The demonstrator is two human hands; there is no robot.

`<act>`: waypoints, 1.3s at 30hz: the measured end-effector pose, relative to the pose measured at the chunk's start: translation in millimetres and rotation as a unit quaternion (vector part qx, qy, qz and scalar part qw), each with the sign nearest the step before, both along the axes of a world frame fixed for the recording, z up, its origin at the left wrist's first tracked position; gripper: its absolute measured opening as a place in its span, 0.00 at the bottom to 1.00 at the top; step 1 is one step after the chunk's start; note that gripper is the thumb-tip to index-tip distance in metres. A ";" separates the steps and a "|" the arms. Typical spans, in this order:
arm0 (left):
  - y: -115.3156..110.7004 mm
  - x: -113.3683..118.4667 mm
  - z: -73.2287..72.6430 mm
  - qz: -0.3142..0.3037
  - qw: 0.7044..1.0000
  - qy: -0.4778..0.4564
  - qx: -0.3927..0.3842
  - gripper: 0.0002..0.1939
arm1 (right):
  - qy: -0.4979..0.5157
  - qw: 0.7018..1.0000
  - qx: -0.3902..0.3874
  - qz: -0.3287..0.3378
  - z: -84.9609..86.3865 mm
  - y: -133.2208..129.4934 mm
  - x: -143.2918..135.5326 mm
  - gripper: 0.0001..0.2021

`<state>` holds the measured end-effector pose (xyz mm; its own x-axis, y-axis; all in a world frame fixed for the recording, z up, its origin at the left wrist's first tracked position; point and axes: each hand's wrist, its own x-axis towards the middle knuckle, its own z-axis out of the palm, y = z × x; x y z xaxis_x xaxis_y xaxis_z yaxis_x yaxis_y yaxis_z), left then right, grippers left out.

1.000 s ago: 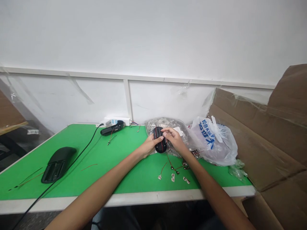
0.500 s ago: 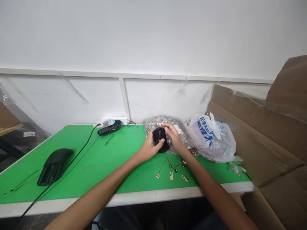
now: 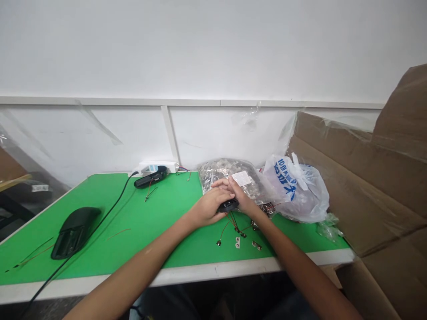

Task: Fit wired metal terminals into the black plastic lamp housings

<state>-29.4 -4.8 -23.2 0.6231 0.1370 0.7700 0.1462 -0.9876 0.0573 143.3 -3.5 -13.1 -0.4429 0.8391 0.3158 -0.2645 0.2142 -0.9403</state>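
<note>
My left hand point(image 3: 208, 206) and my right hand point(image 3: 241, 196) are both closed around a small black plastic housing point(image 3: 228, 206). Most of the housing is hidden by the fingers; its dark near end shows between the palms. Just below it, thin red and black wires with small metal contacts point(image 3: 237, 229) lie on the green table top point(image 3: 133, 249). More loose metal contacts point(image 3: 237, 242) lie nearer the front edge. Behind the hands sits a clear bag of small metal parts point(image 3: 216, 169) with a white label.
A black mouse-shaped shell point(image 3: 76, 231) rests at the left, a black cable point(image 3: 110, 210) beside it. A black device point(image 3: 150, 178) lies by a white power strip point(image 3: 170, 167). At the right are a white plastic bag point(image 3: 310, 200) and a large cardboard box point(image 3: 336, 178).
The housing has been tilted and lowered between my hands, so its open wide face no longer shows. My left fingers have come over it, and my right hand has closed in against it.
</note>
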 end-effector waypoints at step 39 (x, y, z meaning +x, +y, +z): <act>3.4 -8.4 -0.1 0.104 0.992 0.058 0.038 0.23 | 0.067 0.994 0.039 -0.083 3.1 -12.2 0.8 0.38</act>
